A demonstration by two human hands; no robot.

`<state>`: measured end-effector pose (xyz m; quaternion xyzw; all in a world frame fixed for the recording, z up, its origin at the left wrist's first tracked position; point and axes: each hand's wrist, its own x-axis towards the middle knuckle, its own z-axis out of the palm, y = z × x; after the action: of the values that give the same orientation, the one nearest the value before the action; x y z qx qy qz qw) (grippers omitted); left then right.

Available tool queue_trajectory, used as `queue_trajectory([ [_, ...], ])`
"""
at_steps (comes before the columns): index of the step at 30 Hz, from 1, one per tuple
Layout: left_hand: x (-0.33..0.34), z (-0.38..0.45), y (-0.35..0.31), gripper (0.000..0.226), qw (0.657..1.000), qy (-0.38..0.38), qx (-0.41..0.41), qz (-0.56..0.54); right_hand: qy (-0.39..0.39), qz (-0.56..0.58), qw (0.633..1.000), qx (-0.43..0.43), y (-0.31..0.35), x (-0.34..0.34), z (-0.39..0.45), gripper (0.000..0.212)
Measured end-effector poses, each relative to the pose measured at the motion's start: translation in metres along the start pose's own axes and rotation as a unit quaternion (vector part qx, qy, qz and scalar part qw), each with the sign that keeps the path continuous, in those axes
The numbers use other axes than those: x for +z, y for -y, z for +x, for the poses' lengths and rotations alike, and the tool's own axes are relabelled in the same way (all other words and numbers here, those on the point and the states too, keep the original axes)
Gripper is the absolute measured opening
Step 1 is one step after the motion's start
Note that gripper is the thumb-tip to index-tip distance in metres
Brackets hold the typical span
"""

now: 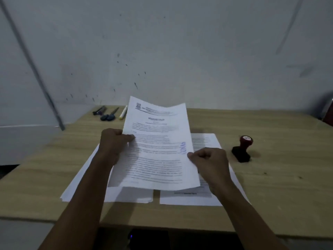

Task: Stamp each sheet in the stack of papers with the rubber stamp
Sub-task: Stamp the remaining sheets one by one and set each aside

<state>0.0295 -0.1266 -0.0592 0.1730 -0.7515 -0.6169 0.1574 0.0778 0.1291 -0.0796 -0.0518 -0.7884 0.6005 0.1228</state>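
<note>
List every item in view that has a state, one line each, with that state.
Held sheet: lifted off the table, pinched at both side edges, blue stamp mark near its right edge.
Left hand: gripping the sheet's left edge.
Right hand: pinching the sheet's right edge.
Left pile: flat on the table.
Right pile: flat, printed side up.
Rubber stamp: standing on the table, untouched.
Scissors: closed.

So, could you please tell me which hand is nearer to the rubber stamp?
The right hand. It pinches the lifted sheet's right edge, just left of the stamp. The left hand holds the sheet's left edge, farther away.
</note>
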Motion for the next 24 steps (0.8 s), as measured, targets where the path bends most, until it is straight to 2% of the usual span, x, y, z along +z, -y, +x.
queue_trajectory([
  [3, -0.027, 0.009, 0.01, 0.021, 0.995, -0.034, 0.022, 0.094, 0.046, -0.11, 0.993, -0.022, 0.006, 0.031, -0.009, 0.021],
  [6, -0.053, 0.018, 0.021, 0.018, 0.977, -0.063, 0.041, 0.201, 0.07, -0.203, 0.976, -0.039, 0.014, 0.062, -0.017, 0.022],
  [10, -0.077, 0.027, 0.034, 0.009, 0.954, -0.077, 0.044, 0.287, 0.084, -0.295, 0.95, -0.059, 0.021, 0.093, -0.025, 0.018],
  [12, -0.082, 0.031, 0.04, 0.012, 0.948, -0.077, 0.04, 0.305, 0.089, -0.324, 0.939, -0.067, 0.022, 0.102, -0.026, 0.019],
  [18, -0.079, 0.036, 0.054, 0.038, 0.935, -0.057, 0.049, 0.345, 0.09, -0.384, 0.915, -0.087, 0.014, 0.106, -0.026, 0.023],
  [24, -0.071, 0.03, 0.058, 0.046, 0.93, -0.082, 0.018, 0.357, 0.082, -0.401, 0.907, -0.101, 0.008, 0.101, -0.024, 0.034],
])
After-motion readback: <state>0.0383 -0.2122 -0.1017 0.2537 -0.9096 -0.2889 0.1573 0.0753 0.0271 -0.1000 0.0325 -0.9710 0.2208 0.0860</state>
